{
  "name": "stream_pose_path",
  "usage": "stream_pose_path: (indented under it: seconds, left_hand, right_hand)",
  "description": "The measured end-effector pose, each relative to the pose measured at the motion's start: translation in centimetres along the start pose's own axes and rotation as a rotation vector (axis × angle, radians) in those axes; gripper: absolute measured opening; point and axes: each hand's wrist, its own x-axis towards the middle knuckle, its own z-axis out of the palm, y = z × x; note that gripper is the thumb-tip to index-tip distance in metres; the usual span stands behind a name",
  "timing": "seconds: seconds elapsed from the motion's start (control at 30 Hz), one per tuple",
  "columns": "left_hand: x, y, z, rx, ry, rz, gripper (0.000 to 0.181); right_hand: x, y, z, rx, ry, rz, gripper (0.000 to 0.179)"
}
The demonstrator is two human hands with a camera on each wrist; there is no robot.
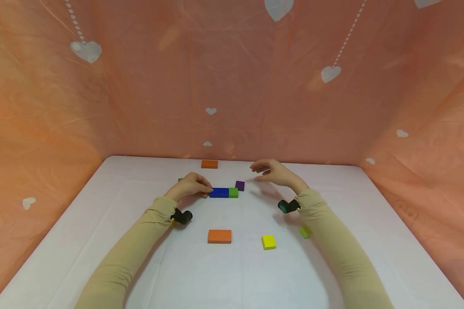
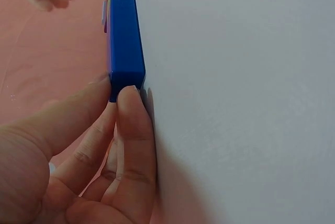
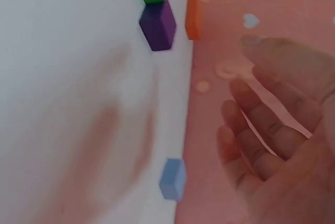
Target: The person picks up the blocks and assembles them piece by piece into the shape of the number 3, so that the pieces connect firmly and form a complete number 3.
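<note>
A long blue block [image 1: 219, 192] lies on the table in line with a green block [image 1: 233, 192] at its right end. My left hand [image 1: 192, 185] pinches the blue block's left end. In the left wrist view, the thumb [image 2: 78, 109] lies along one side of that end and a fingertip [image 2: 131, 101] rests against its end face. A purple block [image 1: 240, 186] sits behind the green one, at its far right corner. To the right of these, my right hand [image 1: 275, 172] hovers above the table, fingers loosely bent, holding nothing.
Orange blocks lie at the back [image 1: 209, 164] and in front [image 1: 219, 236]. A yellow block [image 1: 268, 242] and a lime block [image 1: 305, 232] are at front right. A light blue block [image 3: 172, 179] sits near the back edge. Another green block [image 1: 180, 180] is partly hidden behind my left hand.
</note>
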Motion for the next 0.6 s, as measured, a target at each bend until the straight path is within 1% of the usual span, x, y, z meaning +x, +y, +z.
stream_pose_path:
  seconds: [0.2,0.3,0.4,0.6]
  left_hand:
    - [0.0,0.1,0.1,-0.004,-0.001,0.003,0.019]
    - [0.0,0.1,0.1,0.005,-0.005,0.010,0.020]
    - [0.0,0.1,0.0,0.013,-0.002,0.014,0.019]
    - [-0.1,0.1,0.1,0.014,-0.002,0.023,0.019]
  right_hand:
    - [-2.9,-3.2,-1.7,0.006,0.020,0.010,0.037]
    - [-4.3,-4.0,-2.4,-0.014,0.025,0.015,0.036]
    - [-5.6,-3.8,-2.9,-0.043,0.029,0.015,0.036]
    - [-8.2,-0.8,-3.6,-0.074,0.030,0.038,0.040]
